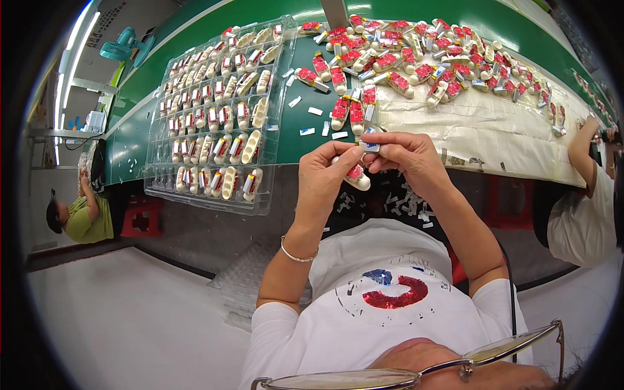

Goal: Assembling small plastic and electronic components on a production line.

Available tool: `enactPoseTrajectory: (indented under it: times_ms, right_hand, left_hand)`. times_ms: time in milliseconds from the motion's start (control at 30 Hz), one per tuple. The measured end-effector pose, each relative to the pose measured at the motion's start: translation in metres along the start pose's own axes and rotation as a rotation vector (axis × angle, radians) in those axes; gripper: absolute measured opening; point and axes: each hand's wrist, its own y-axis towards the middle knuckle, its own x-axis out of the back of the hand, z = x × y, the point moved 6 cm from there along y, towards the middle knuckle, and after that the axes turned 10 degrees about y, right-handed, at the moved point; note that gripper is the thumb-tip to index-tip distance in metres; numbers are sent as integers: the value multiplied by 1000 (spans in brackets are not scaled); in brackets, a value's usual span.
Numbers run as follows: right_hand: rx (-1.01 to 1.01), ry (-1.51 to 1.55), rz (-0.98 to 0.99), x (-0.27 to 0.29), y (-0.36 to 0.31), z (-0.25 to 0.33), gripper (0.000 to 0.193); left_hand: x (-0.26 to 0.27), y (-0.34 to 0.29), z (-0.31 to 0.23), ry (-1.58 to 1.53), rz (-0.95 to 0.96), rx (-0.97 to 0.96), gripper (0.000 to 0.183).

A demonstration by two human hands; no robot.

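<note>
My left hand (330, 170) is closed around a cream, rounded plastic piece (357, 177) with a red part on it, just off the table's near edge. Against its upper end, my right hand (416, 162) pinches a small white-and-blue rectangular block (370, 144). The fingertips of both hands nearly meet there and hide part of the joint. Just beyond my hands lie similar cream-and-red pieces (339, 112), some with silvery blocks attached. Small white paper slips (315, 111) are scattered on the green surface beside them.
A clear plastic tray (276, 140) holds rows of cream pieces at the left. Many more cream-and-red pieces (422, 70) are heaped on a pale sheet (416, 130) at the far right. A metal post (334, 13) rises at the back. People sit at both sides.
</note>
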Motion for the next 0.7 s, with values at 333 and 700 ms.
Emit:
enactPoseTrajectory:
  times_ms: [333,700]
  right_hand:
    - [636,-856,18,-21,-9,38,19]
    - [129,-409,68,1,3,17,14]
  left_hand:
    - [9,11,11,-25,16,51,11]
    - [-7,3,11,121,507,102,15]
